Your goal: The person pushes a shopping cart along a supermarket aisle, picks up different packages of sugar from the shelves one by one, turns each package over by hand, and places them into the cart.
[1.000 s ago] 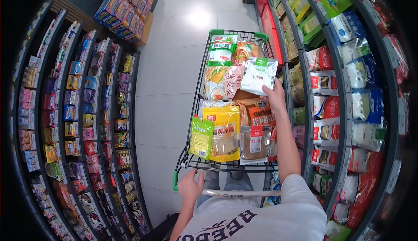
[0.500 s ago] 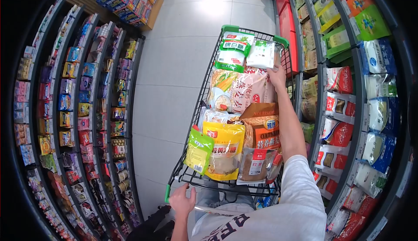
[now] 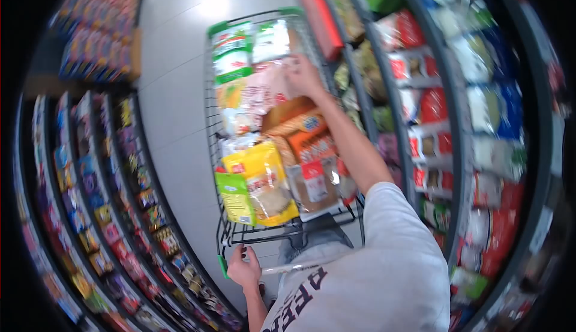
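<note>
A wire shopping cart (image 3: 211, 116) with green corners stands in front of me, loaded with bagged food. My left hand (image 3: 244, 266) is closed around the left end of the cart handle (image 3: 282, 269). My right hand (image 3: 305, 77) reaches over the far right of the load, by a pink oatmeal bag (image 3: 273, 86); motion blurs its fingers. Beyond it are a green-and-white sugar bag (image 3: 233, 53) and a white bag (image 3: 271, 41). Closer to me are an orange oatmeal bag (image 3: 312, 137), a yellow rock sugar pouch (image 3: 264, 182), a small green pouch (image 3: 236, 199) and a brown sugar bag (image 3: 313, 185).
Shelves of bagged goods (image 3: 426, 101) run close along the cart's right side. On the left, across the tiled floor (image 3: 174, 110), are shelves of small snack packs (image 3: 111, 212). Stacked boxes (image 3: 96, 50) stand at the far left, and a red panel (image 3: 318, 14) lines the right.
The view has swung right, so the cart appears further left. My right hand has come back from the white bag's edge to the pink bag. My left hand stays at the handle.
</note>
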A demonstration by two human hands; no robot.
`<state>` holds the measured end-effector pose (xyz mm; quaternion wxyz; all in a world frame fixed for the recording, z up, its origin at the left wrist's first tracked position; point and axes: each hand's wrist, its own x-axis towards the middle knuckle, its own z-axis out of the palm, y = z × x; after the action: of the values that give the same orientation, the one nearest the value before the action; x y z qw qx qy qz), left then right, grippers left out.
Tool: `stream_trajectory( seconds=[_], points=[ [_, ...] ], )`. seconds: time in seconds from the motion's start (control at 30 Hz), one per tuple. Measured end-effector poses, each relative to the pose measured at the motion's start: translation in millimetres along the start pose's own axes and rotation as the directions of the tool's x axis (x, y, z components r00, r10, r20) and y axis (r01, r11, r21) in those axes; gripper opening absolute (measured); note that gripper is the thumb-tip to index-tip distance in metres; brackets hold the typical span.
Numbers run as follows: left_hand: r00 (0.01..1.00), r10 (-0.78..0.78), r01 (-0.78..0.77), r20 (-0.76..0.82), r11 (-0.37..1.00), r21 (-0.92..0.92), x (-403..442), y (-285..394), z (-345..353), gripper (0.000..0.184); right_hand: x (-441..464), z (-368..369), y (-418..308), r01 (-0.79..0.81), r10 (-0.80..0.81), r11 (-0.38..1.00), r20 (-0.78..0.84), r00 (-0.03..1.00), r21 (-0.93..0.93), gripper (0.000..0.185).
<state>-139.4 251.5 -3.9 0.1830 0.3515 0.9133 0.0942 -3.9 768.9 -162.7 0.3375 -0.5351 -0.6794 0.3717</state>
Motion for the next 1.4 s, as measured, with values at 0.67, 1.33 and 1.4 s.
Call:
stream_trajectory(
  seconds=[0.67, 1.33, 1.4],
  points=[
    [0.963, 0.24, -0.244, 0.123, 0.97, 0.013, 42, -1, -18, 0.031, -334, -264, 51, -0.584, 0.642, 0.738, -0.618, 0.454, 0.337, 0.075],
    [0.703, 0.634, -0.571, 0.322, 0.773, -0.275, -8, 99, 10, 0.03, -325, -326, 148, -0.84, 0.647, 0.539, -0.672, 0.359, 0.07, 0.077],
    [0.699, 0.626, -0.559, 0.345, 0.78, -0.282, -7, 98, 9, 0.03, -333, -326, 128, -0.839, 0.686, 0.542, -0.6, 0.412, 0.044, 0.061]
  ],
)
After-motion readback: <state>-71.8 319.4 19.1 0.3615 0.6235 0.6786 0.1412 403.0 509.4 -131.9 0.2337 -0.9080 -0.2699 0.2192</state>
